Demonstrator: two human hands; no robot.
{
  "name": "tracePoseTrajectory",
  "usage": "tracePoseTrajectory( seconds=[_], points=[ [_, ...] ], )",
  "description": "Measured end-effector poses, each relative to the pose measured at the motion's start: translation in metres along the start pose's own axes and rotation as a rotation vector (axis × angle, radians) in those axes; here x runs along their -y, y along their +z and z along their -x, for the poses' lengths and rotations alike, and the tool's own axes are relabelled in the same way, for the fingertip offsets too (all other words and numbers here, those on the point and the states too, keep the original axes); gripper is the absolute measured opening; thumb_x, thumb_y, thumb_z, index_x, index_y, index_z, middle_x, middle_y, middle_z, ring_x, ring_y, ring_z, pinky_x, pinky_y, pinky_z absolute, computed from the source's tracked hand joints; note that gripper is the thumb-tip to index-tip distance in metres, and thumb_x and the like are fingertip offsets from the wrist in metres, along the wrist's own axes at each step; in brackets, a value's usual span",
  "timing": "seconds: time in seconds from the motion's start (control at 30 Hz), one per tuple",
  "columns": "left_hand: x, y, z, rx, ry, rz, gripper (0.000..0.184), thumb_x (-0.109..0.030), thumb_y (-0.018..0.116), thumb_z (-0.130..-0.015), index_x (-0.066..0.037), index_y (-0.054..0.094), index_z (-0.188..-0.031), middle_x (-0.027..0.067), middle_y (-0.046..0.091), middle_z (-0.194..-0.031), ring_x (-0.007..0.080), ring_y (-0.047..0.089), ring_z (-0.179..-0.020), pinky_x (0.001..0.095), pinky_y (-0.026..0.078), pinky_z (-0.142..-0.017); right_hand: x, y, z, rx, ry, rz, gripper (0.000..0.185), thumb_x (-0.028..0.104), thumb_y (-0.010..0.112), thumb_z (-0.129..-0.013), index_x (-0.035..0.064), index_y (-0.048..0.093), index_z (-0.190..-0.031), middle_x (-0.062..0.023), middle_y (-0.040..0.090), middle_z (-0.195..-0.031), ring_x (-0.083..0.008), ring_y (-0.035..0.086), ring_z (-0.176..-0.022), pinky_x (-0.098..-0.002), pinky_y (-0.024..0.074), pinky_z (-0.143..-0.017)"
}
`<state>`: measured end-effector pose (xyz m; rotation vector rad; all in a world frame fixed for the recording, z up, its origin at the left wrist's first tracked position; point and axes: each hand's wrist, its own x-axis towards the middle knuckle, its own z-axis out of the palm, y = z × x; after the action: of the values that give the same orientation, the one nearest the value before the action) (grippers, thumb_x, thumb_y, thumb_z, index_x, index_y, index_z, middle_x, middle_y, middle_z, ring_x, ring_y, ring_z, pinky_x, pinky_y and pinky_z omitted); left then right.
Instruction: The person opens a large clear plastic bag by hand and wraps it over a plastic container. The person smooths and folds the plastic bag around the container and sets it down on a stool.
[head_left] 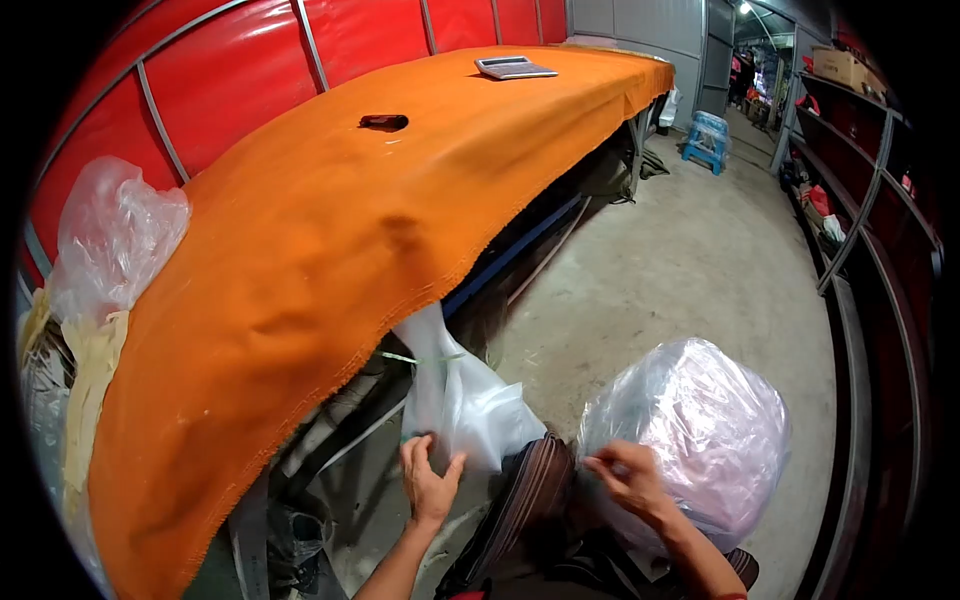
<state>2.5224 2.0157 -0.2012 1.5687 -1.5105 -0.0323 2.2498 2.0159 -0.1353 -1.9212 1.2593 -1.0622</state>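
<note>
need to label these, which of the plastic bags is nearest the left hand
The whitish bag below the orange cover, at the left hand. The bulging clear bag sits by the right hand; the crumpled clear bag is at the picture's far left.

Ahead of the person, a covered table [300, 250] is stretching from ten to twelve o'clock, a calculator [515, 68] lying on it at twelve. A tied plastic bag [485, 415] is resting below its edge towards eleven. A wrapped bundle [705, 430] is sitting at one; beyond, a stool [705, 137] is standing, a shelving rack [880, 165] rightward.
</note>
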Motion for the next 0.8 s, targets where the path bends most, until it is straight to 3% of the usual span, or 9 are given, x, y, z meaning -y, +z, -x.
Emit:
tracePoseTrajectory(
  seconds=[0.1, 0.23, 0.37, 0.4, 0.5, 0.57, 0.7, 0.77, 0.8],
  points=[
    [0.004, -0.007, -0.010, 0.191, -0.089, 0.151, 0.021, -0.013, 0.064, -0.071, 0.002, 0.051, -0.076, 0.0136, 0.050, -0.074, 0.0286, 0.049, -0.064, 0.0364, 0.039, -0.056, 0.004, 0.055, -0.033, 0.072, -0.027, 0.019, 0.009, 0.009, 0.063, -0.074, 0.0006, 0.059, -0.076, -0.0100, 0.055, -0.060, -0.0148, 0.051, -0.051, -0.0265, 0.0397, -0.047],
    [-0.005, -0.019, -0.011, 0.330, -0.040, 0.276, 0.023, -0.008, 0.061, -0.072, 0.005, 0.046, -0.061, 0.0115, 0.040, -0.052, 0.0217, 0.041, -0.045, 0.0305, 0.033, -0.044, 0.009, 0.078, -0.044, 0.142, -0.011, -0.058, 0.012, 0.015, 0.061, -0.075, 0.0031, 0.060, -0.076, -0.0126, 0.057, -0.064, -0.0244, 0.055, -0.053, -0.0309, 0.0428, -0.050],
    [-0.001, -0.029, -0.007, 0.435, -0.015, 0.236, 0.017, -0.007, 0.063, -0.071, 0.003, 0.052, -0.062, 0.0105, 0.049, -0.057, 0.0227, 0.047, -0.048, 0.0310, 0.036, -0.045, 0.016, 0.077, -0.037, 0.170, 0.048, -0.043, 0.012, 0.015, 0.060, -0.075, 0.0030, 0.060, -0.076, -0.0136, 0.057, -0.064, -0.0266, 0.056, -0.055, -0.0322, 0.0433, -0.051],
    [-0.007, -0.032, -0.010, 0.427, -0.101, 0.344, 0.020, -0.008, 0.066, -0.070, 0.003, 0.052, -0.060, 0.0082, 0.050, -0.054, 0.0173, 0.046, -0.046, 0.0283, 0.035, -0.044, 0.015, 0.076, -0.035, 0.173, 0.052, -0.042, 0.012, 0.015, 0.060, -0.075, 0.0030, 0.060, -0.076, -0.0136, 0.057, -0.064, -0.0266, 0.056, -0.055, -0.0322, 0.0433, -0.051],
    [-0.004, -0.036, -0.009, 0.435, -0.226, 0.479, 0.026, -0.010, 0.070, -0.069, 0.003, 0.052, -0.055, 0.0037, 0.050, -0.049, 0.0079, 0.043, -0.045, 0.0235, 0.033, -0.041, 0.016, 0.072, -0.029, 0.208, 0.026, -0.019, 0.012, 0.010, 0.062, -0.076, -0.0007, 0.059, -0.081, -0.0111, 0.058, -0.065, -0.0142, 0.053, -0.055, -0.0264, 0.0421, -0.051],
    [-0.004, -0.038, -0.008, 0.424, -0.260, 0.493, 0.031, -0.013, 0.073, -0.068, 0.001, 0.051, -0.051, -0.0008, 0.045, -0.044, 0.0027, 0.038, -0.044, 0.0211, 0.031, -0.039, 0.019, 0.069, -0.025, 0.174, 0.026, -0.060, 0.017, 0.018, 0.062, -0.074, 0.0016, 0.060, -0.078, -0.0133, 0.058, -0.064, -0.0260, 0.055, -0.053, -0.0320, 0.0436, -0.051],
    [-0.024, -0.062, -0.009, 0.525, -0.289, 0.467, 0.033, -0.015, 0.073, -0.067, 0.001, 0.049, -0.050, -0.0005, 0.046, -0.045, 0.0033, 0.038, -0.044, 0.0217, 0.030, -0.039, 0.040, 0.066, -0.028, 0.133, 0.101, -0.122, 0.030, 0.024, 0.066, -0.071, -0.0003, 0.058, -0.087, -0.0130, 0.059, -0.073, -0.0261, 0.057, -0.064, -0.0332, 0.0437, -0.058],
    [-0.035, -0.070, -0.007, 0.623, -0.110, 0.506, 0.032, -0.011, 0.072, -0.066, 0.001, 0.047, -0.050, 0.0009, 0.044, -0.044, 0.0042, 0.037, -0.044, 0.0223, 0.031, -0.039, 0.049, 0.071, -0.039, -0.080, -0.389, -0.012, 0.050, 0.034, 0.067, -0.070, -0.0022, 0.052, -0.101, -0.0140, 0.058, -0.083, -0.0274, 0.054, -0.080, -0.0344, 0.0423, -0.067],
    [-0.043, -0.071, -0.003, 0.624, -0.100, 0.503, 0.032, -0.011, 0.072, -0.066, 0.001, 0.047, -0.050, 0.0009, 0.044, -0.044, 0.0042, 0.037, -0.044, 0.0223, 0.031, -0.039, 0.057, 0.072, -0.041, -0.089, -0.393, -0.012, 0.050, 0.034, 0.067, -0.070, -0.0022, 0.052, -0.101, -0.0140, 0.058, -0.083, -0.0274, 0.054, -0.080, -0.0344, 0.0423, -0.067]
  ],
)
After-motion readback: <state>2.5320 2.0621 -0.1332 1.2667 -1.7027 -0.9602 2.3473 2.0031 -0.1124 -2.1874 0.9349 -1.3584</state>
